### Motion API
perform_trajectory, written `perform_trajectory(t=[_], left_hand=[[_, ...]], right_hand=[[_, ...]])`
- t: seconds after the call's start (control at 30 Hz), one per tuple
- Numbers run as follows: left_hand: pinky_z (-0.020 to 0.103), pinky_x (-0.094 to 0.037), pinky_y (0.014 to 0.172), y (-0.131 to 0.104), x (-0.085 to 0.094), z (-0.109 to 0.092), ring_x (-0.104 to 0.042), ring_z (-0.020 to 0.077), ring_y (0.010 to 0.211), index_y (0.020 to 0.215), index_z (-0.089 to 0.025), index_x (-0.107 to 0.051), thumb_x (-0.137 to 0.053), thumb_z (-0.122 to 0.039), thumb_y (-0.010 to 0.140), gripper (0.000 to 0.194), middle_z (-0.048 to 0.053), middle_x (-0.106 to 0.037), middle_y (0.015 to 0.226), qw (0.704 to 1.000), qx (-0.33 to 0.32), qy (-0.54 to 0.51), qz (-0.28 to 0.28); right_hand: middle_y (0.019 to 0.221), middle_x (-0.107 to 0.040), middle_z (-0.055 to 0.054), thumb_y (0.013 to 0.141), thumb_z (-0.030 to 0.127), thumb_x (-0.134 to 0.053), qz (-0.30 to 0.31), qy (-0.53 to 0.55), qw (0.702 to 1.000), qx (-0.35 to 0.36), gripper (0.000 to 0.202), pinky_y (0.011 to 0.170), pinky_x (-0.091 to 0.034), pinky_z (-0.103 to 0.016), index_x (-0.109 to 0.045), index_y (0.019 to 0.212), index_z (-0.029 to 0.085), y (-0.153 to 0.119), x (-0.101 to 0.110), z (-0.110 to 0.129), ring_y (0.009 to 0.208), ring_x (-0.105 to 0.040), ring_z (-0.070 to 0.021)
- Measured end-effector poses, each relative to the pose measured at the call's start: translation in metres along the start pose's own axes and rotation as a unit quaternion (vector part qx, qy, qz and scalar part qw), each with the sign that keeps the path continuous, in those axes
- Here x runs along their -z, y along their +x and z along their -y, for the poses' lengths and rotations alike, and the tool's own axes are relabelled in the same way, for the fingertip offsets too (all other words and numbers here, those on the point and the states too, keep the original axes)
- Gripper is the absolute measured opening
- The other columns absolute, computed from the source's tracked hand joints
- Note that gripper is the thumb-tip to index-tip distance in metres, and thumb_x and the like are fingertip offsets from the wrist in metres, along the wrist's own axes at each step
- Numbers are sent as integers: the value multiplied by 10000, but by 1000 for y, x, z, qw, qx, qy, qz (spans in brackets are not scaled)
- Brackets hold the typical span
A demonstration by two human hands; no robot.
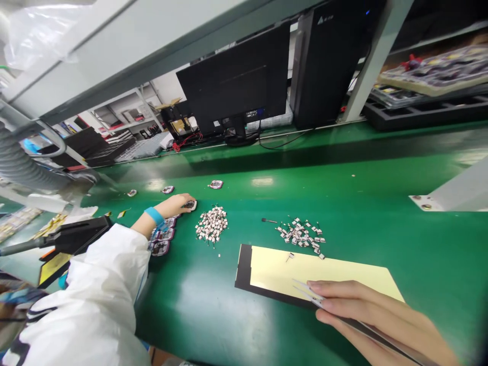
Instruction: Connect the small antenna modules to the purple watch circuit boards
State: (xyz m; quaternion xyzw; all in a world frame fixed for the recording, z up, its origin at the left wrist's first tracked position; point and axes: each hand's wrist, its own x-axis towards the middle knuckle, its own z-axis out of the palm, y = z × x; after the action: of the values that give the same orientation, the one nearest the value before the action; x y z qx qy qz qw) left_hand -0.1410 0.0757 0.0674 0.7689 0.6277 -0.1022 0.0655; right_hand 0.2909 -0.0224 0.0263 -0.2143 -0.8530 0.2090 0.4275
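Note:
My left hand [179, 204], with a blue band at the wrist, reaches forward on the green table and grips a small rounded device housing [191, 205] at its fingertips. Below that hand, more purple-edged housings [160, 248] are lined up, partly covered by my wrist. In my right hand [366, 305] is a pair of metal tweezers [316, 299], its tips slightly apart over a yellow sheet [324, 269] with a black edge. One small white part with a lead [292, 255] rests near the sheet's upper edge. Between the tweezer tips I see nothing.
Two piles of small white parts, a left pile [212, 223] and a right pile [301, 234], lie on the table [244, 325]. Single housings [216, 184] sit farther back. A monitor [236, 81] stands behind, a metal bracket [450, 190] at right, a black nozzle [80, 234] at left.

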Motion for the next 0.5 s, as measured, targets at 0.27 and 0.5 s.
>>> perform_trajectory(t=[0.27, 0.5], left_hand=[[290, -428, 887, 52, 31, -139, -539, 171, 989, 1150, -183, -443, -495, -245, 826, 334, 64, -545, 1121, 992, -112, -22, -61], [378, -479, 801, 158, 4, -212, -547, 177, 932, 1066, -125, -503, -491, -306, 847, 285, 76, -538, 1055, 994, -90, -19, -62]], right_hand=[[927, -618, -34, 751, 46, -606, -11, 109, 993, -47, 224, 759, -515, -161, -583, 913, 197, 2, -6, 4, 844, -612, -132], [940, -609, -67, 796, 92, -569, -8, 172, 984, -56, 141, 754, -508, -197, -592, 909, 173, -4, -13, -2, 837, -605, -140]])
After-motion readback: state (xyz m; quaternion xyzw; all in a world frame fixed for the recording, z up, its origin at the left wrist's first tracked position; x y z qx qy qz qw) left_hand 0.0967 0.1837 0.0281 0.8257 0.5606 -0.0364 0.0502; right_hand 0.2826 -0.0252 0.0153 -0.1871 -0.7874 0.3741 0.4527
